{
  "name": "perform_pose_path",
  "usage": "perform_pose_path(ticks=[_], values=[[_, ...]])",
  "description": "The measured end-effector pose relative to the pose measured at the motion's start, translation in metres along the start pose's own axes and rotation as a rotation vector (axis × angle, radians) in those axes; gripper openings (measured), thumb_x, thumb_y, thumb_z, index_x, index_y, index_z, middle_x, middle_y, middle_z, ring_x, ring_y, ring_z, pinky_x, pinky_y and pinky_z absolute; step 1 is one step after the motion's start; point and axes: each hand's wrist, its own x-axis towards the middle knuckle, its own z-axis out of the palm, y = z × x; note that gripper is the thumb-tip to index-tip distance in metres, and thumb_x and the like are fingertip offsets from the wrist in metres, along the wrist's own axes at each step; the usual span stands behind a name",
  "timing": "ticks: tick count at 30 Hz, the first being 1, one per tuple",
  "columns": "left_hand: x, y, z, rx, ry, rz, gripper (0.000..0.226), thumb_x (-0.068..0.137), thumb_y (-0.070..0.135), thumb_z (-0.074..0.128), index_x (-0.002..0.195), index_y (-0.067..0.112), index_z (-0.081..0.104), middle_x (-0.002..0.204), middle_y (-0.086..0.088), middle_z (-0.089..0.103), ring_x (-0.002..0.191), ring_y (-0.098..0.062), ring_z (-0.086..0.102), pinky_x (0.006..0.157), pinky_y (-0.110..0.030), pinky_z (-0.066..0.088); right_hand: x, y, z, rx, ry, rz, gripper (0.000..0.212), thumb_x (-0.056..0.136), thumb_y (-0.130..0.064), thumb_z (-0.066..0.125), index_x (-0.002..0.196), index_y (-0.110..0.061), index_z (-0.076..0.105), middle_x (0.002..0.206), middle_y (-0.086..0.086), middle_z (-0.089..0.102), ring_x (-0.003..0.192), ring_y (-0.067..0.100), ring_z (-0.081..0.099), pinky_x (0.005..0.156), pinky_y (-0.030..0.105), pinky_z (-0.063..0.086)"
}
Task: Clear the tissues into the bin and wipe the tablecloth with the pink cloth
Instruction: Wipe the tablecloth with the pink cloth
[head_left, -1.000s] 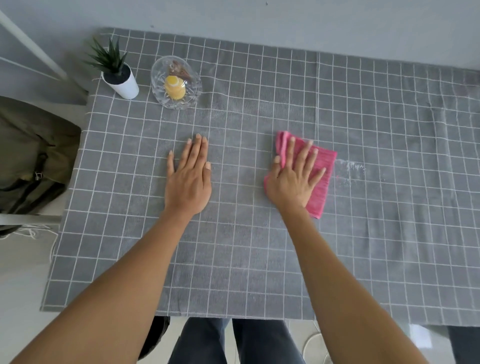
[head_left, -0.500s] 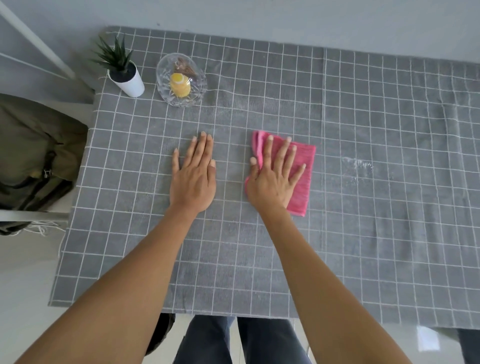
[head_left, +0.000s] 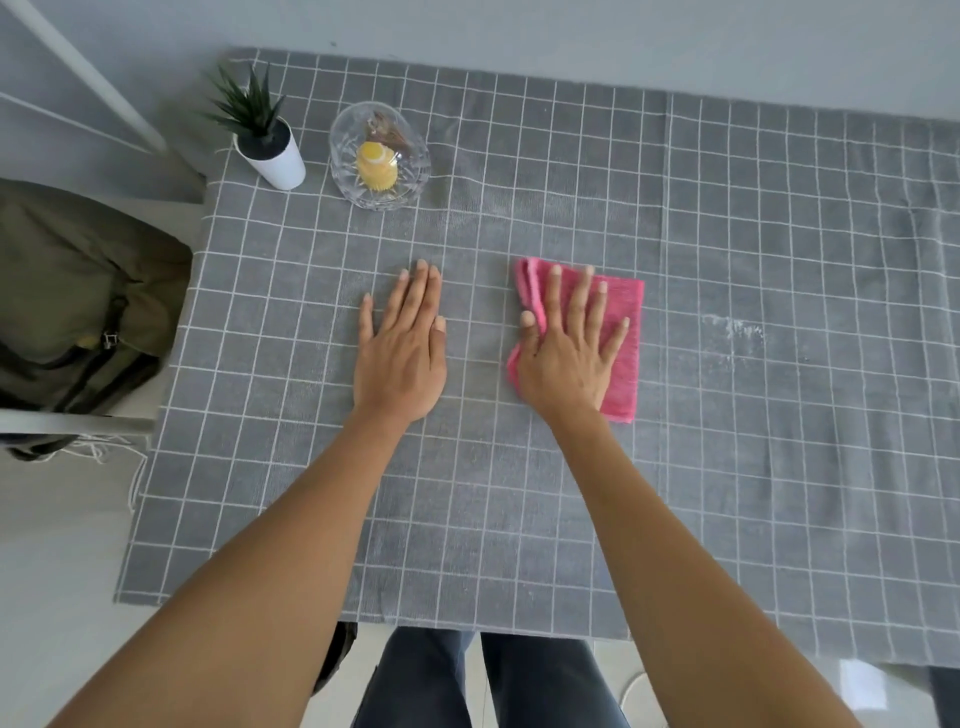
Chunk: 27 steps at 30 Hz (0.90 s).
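A grey tablecloth with a white grid covers the table. The folded pink cloth lies on it right of centre. My right hand presses flat on the pink cloth with spread, straight fingers. My left hand rests flat on the tablecloth just left of it, fingers straight and together. A whitish smear marks the tablecloth to the right of the pink cloth. No tissues and no bin are in view.
A small plant in a white pot and a glass bowl with a yellow item inside stand at the back left. An olive bag sits on a chair left of the table.
My right hand has slid the pink cloth leftward across the tablecloth, away from the whitish smear and closer to my left hand. My left hand has stayed in place.
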Motion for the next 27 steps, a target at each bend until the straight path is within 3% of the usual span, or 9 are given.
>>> perform_pose_path(ticks=[3,7,11,16,20,27], values=[[0.000,-0.001,0.000,-0.005,0.005,0.001,0.053,0.101,0.030,0.014,0.153,0.021,0.006,0.160,0.006,0.004,0.147,-0.010,0.000,0.119,-0.046,-0.001,-0.001,-0.007,0.001,0.006,0.007,0.075,0.058,0.099,-0.048,0.007,0.150,-0.030,-0.014,0.158,0.004,-0.021,0.144,0.023,-0.021,0.113,0.054,-0.016],[-0.001,0.000,-0.001,-0.016,0.004,0.004,0.054,0.100,0.030,0.013,0.153,0.021,0.008,0.160,0.006,0.005,0.147,-0.009,0.000,0.119,-0.045,-0.003,-0.025,-0.027,0.012,-0.021,-0.030,-0.194,0.055,0.098,-0.047,0.004,0.150,-0.035,-0.010,0.158,-0.003,-0.018,0.145,0.018,-0.019,0.114,0.050,-0.017],[0.000,-0.001,-0.001,-0.031,0.004,0.005,0.052,0.102,0.028,0.016,0.153,0.021,0.007,0.160,0.007,0.004,0.147,-0.009,0.000,0.119,-0.044,-0.003,-0.015,0.015,0.003,-0.056,-0.018,-0.253,0.051,0.100,-0.046,0.008,0.148,-0.040,-0.010,0.159,-0.009,-0.012,0.146,0.014,-0.014,0.117,0.048,-0.011],[0.000,-0.001,-0.001,-0.038,0.000,0.005,0.052,0.103,0.028,0.015,0.153,0.021,0.004,0.160,0.006,0.002,0.147,-0.009,-0.001,0.119,-0.045,-0.005,-0.003,0.075,-0.017,-0.051,0.045,-0.009,0.051,0.100,-0.046,0.007,0.148,-0.039,-0.008,0.160,-0.004,-0.008,0.146,0.017,-0.011,0.117,0.050,-0.007],[-0.001,-0.001,-0.001,-0.016,-0.004,-0.001,0.053,0.101,0.030,0.011,0.153,0.021,0.003,0.160,0.006,0.002,0.147,-0.010,-0.001,0.119,-0.045,-0.004,-0.006,0.053,-0.013,-0.006,0.048,0.118,0.054,0.099,-0.045,0.007,0.149,-0.036,-0.009,0.159,-0.002,-0.014,0.146,0.019,-0.015,0.116,0.052,-0.010],[0.000,0.001,-0.001,-0.005,-0.010,0.008,0.052,0.102,0.028,0.016,0.153,0.020,0.005,0.160,0.005,0.004,0.147,-0.011,0.000,0.118,-0.047,-0.003,-0.033,0.016,0.004,-0.007,-0.026,-0.243,0.052,0.099,-0.046,0.007,0.150,-0.039,-0.003,0.160,-0.008,-0.009,0.146,0.014,-0.014,0.116,0.049,-0.013]])
